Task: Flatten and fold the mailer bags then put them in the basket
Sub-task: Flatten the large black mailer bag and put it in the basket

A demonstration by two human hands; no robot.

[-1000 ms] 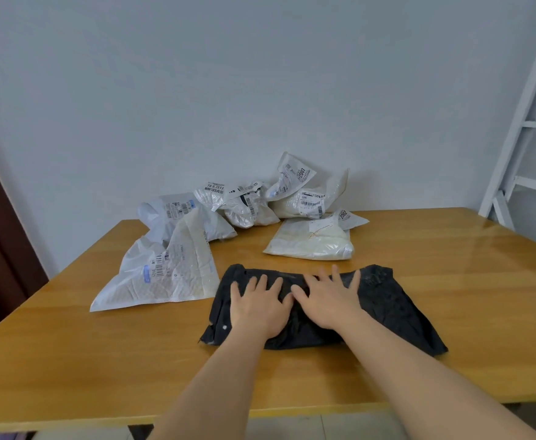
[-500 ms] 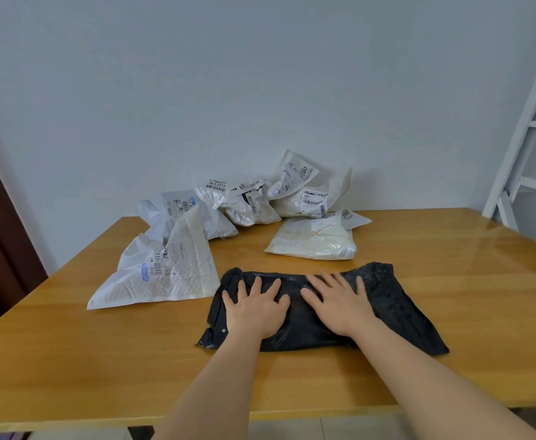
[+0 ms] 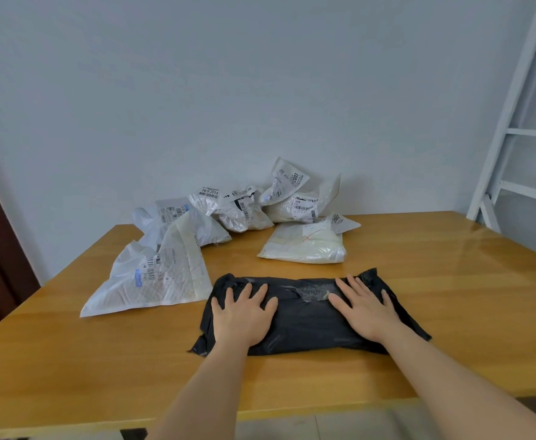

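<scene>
Black mailer bag (image 3: 304, 315) lies near the front middle of the wooden tabletop (image 3: 450, 281), folded into a wide band with a strip of clear tape glinting on top. Going from the left, a large white mailer (image 3: 152, 281) lies flat just beside the black one's left end, with a heap of crumpled white mailers (image 3: 244, 208) behind it against the wall. The left hand (image 3: 244, 315) presses palm-down on the black bag's left part, fingers (image 3: 247, 292) straight and slightly spread. The right hand (image 3: 366, 308) presses flat on its right part, fingers likewise spread. Behind the bag lies a flat cream mailer (image 3: 304, 246). A white metal frame (image 3: 514, 122) stands at the far right.
</scene>
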